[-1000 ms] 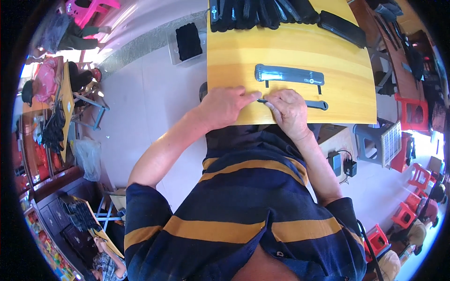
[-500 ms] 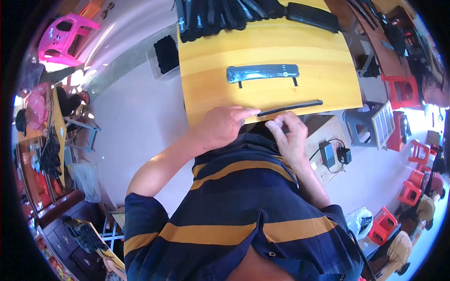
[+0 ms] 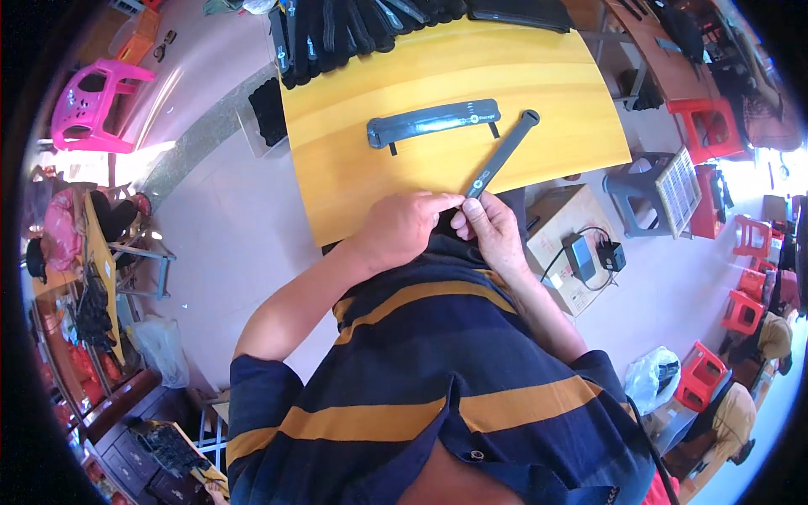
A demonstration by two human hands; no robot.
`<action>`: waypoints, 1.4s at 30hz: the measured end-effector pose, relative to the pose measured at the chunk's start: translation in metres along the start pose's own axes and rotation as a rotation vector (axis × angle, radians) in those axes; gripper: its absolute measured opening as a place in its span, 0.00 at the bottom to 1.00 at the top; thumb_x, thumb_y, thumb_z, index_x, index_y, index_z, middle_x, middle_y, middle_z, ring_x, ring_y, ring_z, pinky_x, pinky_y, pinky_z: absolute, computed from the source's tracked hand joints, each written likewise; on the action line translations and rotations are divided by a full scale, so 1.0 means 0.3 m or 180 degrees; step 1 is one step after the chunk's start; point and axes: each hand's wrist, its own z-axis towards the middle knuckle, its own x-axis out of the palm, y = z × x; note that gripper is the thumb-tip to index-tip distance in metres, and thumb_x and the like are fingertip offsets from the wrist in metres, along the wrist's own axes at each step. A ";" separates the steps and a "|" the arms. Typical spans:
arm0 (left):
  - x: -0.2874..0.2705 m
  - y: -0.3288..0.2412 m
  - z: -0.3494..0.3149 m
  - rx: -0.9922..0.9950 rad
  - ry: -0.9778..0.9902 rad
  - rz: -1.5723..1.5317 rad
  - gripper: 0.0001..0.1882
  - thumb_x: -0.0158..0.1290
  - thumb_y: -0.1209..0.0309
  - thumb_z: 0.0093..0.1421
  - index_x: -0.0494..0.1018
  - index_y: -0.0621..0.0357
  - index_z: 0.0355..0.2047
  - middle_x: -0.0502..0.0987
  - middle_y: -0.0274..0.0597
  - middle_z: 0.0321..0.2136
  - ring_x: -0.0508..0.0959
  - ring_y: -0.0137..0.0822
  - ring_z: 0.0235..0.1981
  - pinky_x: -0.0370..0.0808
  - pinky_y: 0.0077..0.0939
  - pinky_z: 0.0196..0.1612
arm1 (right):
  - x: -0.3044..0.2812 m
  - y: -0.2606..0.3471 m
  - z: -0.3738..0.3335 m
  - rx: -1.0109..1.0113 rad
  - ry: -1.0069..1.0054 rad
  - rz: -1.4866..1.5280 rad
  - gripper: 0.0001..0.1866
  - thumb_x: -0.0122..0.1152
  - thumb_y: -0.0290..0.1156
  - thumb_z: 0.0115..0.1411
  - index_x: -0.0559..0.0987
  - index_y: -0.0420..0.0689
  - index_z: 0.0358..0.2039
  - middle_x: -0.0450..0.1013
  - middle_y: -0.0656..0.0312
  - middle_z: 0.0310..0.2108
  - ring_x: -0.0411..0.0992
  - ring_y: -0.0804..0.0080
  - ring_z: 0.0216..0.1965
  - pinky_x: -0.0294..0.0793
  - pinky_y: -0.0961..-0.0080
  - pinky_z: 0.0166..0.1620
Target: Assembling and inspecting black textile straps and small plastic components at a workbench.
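Observation:
A narrow black strap (image 3: 504, 153) with a rounded, slotted far end and a small pale print slants up and right over the front of the yellow table. My right hand (image 3: 495, 231) grips its near end between thumb and fingers. Beside it, my left hand (image 3: 397, 225) is closed too, its index finger stretched to the same end; its thumb is mostly hidden. Just beyond lies a long, flat, glossy dark packet (image 3: 433, 123) with two short black tabs along its near edge.
Several black strap-like pieces (image 3: 337, 38) are lined up at the far edge of the yellow table (image 3: 555, 84), beside a flat black stack (image 3: 522, 12). A box with a power adapter (image 3: 579, 257) stands right. Stools, including a pink one (image 3: 97, 101), and other people surround the area.
The strap has swung from nearly level to a steep slant, showing its printed face. My right hand has come up and taken its near end. The view has shifted, so the table sits further left.

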 end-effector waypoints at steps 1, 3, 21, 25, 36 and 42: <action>0.002 0.006 0.005 -0.0040 0.0024 -0.0283 0.18 0.49 0.75 0.66 0.81 0.53 0.53 0.84 0.50 0.38 0.84 0.52 0.38 0.80 0.43 0.41 | -0.003 -0.004 -0.002 0.0005 -0.0004 0.0006 0.16 0.50 0.41 0.78 0.79 0.42 0.41 0.78 0.68 0.31 0.73 0.84 0.30 0.73 0.84 0.35; 0.007 0.029 0.019 -0.0078 0.0059 -0.0565 0.18 0.48 0.75 0.66 0.81 0.53 0.52 0.84 0.52 0.36 0.84 0.52 0.37 0.80 0.42 0.41 | -0.009 -0.011 -0.008 0.0037 0.0041 0.0106 0.16 0.50 0.39 0.78 0.79 0.42 0.41 0.78 0.67 0.29 0.73 0.83 0.29 0.73 0.83 0.35; 0.046 0.008 0.048 0.0050 0.0269 -0.0789 0.23 0.50 0.83 0.62 0.79 0.55 0.57 0.84 0.51 0.38 0.82 0.40 0.33 0.79 0.32 0.44 | -0.062 0.011 -0.029 0.0047 -0.0113 -0.0498 0.17 0.53 0.42 0.77 0.79 0.41 0.40 0.77 0.67 0.29 0.73 0.83 0.29 0.74 0.84 0.34; 0.033 -0.014 0.057 -0.0093 0.0403 -0.0787 0.22 0.48 0.80 0.63 0.80 0.57 0.55 0.84 0.56 0.43 0.83 0.55 0.42 0.79 0.41 0.49 | -0.067 0.000 -0.030 -0.0192 -0.0092 -0.0694 0.13 0.50 0.34 0.78 0.78 0.38 0.42 0.78 0.66 0.29 0.75 0.81 0.30 0.77 0.81 0.36; 0.048 0.011 0.064 -0.0362 0.0567 -0.1082 0.22 0.49 0.80 0.62 0.80 0.58 0.55 0.84 0.55 0.38 0.84 0.48 0.36 0.79 0.37 0.45 | -0.085 0.013 -0.030 -0.0337 0.0061 -0.0825 0.12 0.48 0.30 0.78 0.78 0.36 0.43 0.79 0.63 0.30 0.77 0.79 0.31 0.79 0.80 0.38; 0.060 0.055 0.075 -0.0489 0.0760 -0.1696 0.22 0.47 0.80 0.64 0.80 0.60 0.56 0.80 0.40 0.27 0.76 0.29 0.27 0.75 0.26 0.36 | -0.092 -0.001 -0.043 -0.0159 0.0128 -0.0555 0.13 0.49 0.32 0.78 0.78 0.37 0.44 0.79 0.64 0.29 0.76 0.81 0.30 0.79 0.81 0.36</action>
